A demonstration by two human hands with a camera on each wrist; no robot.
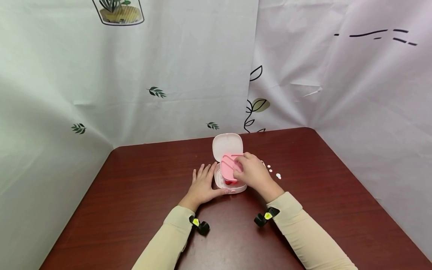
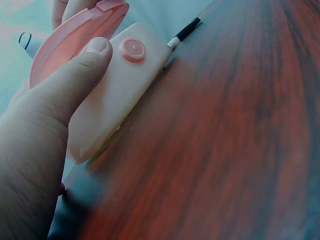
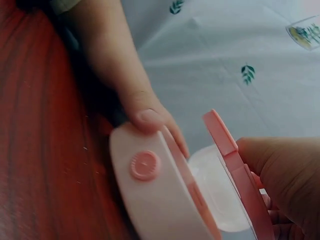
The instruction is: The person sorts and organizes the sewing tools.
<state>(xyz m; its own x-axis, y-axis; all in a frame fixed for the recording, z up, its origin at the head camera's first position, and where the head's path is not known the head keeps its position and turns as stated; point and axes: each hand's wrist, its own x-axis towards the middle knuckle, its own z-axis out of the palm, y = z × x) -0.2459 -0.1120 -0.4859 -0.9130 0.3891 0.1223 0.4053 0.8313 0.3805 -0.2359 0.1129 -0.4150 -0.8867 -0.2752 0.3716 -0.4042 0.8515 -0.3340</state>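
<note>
A pale pink box (image 1: 237,190) stands on the table with its white lid (image 1: 227,144) tipped back. My right hand (image 1: 254,170) pinches a pink plastic inner panel (image 1: 227,169) by its edge and holds it tilted above the box. Ridges run across that panel. Beneath it shows something red (image 1: 228,182), mostly hidden. My left hand (image 1: 200,187) lies against the box's left side, fingers stretched and spread, thumb on the front corner. A round pink button (image 3: 145,166) sits on the front wall beside that thumb.
Small white pieces (image 1: 278,176) lie on the dark red wooden table (image 1: 152,195) right of the box. A thin black-and-white stick-like thing (image 2: 187,31) shows past the box in the left wrist view. A printed white cloth (image 1: 189,67) hangs behind the table.
</note>
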